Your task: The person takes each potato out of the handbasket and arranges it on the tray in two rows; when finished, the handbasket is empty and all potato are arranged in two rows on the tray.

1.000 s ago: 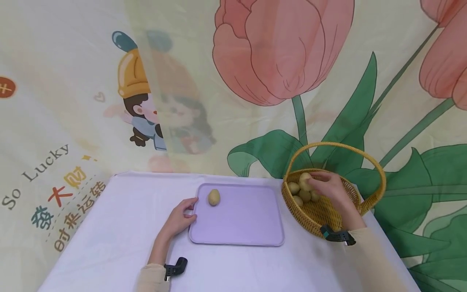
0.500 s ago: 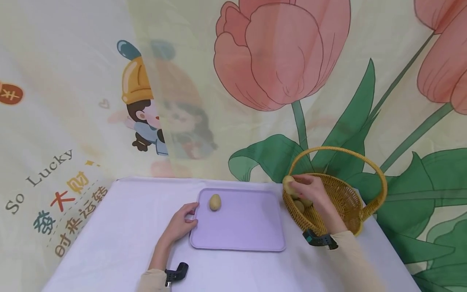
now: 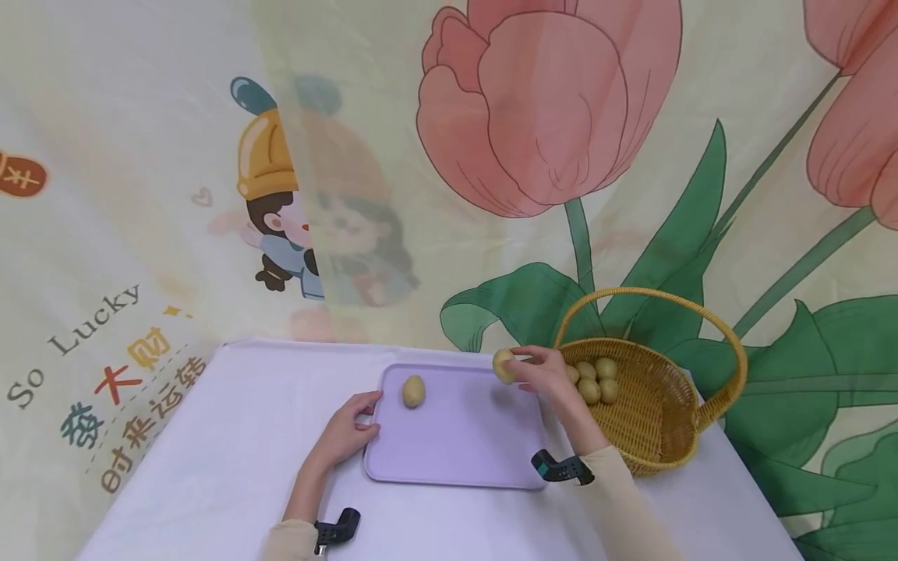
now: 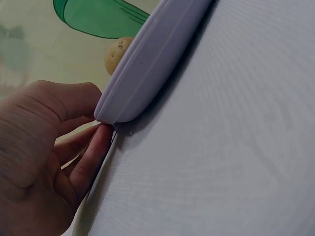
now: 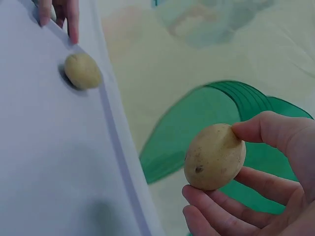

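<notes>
The bench (image 3: 421, 518) carries one tray (image 3: 449, 444) and one basket (image 3: 641, 421). The right hand (image 3: 549, 375) has its grip pinching one held potato (image 3: 503, 366) above the tray's far right corner. The left hand (image 3: 345, 428) has thumb and fingers gripping the tray's left edge. One resting potato (image 3: 414, 391) lies on the tray, far left. Five basket potatoes (image 3: 588, 391) are visible.

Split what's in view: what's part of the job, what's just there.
Part of the job:
right hand
held potato
left hand
purple tray
potato on the tray
wicker basket
potatoes in the basket

Just there:
white tablecloth
patterned backdrop
black wrist devices
</notes>
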Available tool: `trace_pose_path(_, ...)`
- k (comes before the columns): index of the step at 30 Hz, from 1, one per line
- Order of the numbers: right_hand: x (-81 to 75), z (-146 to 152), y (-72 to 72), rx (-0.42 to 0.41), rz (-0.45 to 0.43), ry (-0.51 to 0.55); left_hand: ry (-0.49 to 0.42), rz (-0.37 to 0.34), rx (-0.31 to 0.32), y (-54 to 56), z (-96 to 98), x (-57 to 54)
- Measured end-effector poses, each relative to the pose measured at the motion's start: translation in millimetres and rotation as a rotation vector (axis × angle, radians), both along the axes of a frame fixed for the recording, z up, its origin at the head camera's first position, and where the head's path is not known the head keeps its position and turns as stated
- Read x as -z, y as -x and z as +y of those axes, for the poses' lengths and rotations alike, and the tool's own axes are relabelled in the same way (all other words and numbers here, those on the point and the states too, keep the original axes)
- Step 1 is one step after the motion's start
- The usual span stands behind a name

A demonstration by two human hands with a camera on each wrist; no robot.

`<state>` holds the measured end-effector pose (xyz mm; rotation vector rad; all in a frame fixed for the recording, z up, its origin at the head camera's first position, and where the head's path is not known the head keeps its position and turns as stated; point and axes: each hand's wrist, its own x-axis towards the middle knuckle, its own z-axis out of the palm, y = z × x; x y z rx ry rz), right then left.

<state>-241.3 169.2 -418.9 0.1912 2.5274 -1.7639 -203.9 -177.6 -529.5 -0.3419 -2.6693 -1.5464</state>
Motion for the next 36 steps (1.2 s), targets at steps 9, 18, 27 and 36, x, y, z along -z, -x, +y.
trace_pose_path(9, 34.5, -47, 8.3, 0.002, -0.034, 0.050, 0.000, 0.003, -0.009, -1.8, -3.6, -0.4)
trace_pose_path(18, 64.1, -57, 11.5, 0.032, -0.060, 0.091, -0.013, 0.007, 0.006, 0.6, -2.2, 1.7)
trace_pose_path(27, 75.7, -74, 13.9, 0.035, -0.074, 0.091, -0.010, 0.004, -0.011, -1.8, -4.5, 0.0)
trace_pose_path(36, 76.9, -85, 15.9, 0.052, -0.107, 0.100, -0.004, 0.010, -0.009, -1.6, -0.6, 0.7)
